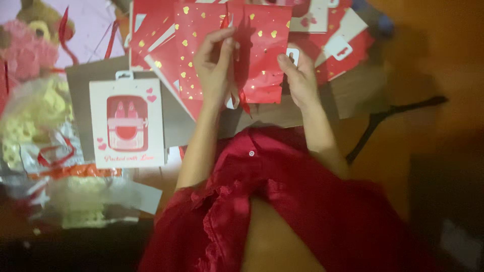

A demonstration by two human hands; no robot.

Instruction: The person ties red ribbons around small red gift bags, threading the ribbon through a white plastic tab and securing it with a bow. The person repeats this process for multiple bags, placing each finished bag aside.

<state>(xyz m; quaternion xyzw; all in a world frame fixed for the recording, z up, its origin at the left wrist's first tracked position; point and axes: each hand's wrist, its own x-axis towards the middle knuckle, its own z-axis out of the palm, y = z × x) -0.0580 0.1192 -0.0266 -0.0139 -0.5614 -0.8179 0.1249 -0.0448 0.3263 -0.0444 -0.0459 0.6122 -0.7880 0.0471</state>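
Note:
A red paper gift bag with gold hearts [259, 50] is held up between both hands over the pile. My left hand [214, 68] grips its left side, thumb and fingers pinching near the top by a red ribbon [243, 98] that dangles below. My right hand [301, 78] holds the bag's right edge. Under the bag lie more red heart-printed bags [156, 35] fanned out.
A white card box with a pink picture and hanging tab [127, 121] lies left on grey board. Clear wrappers with yellow flowers [35, 121] pile at far left. White-tabbed red packs [343, 45] lie top right. A black strap [388, 118] crosses the orange floor.

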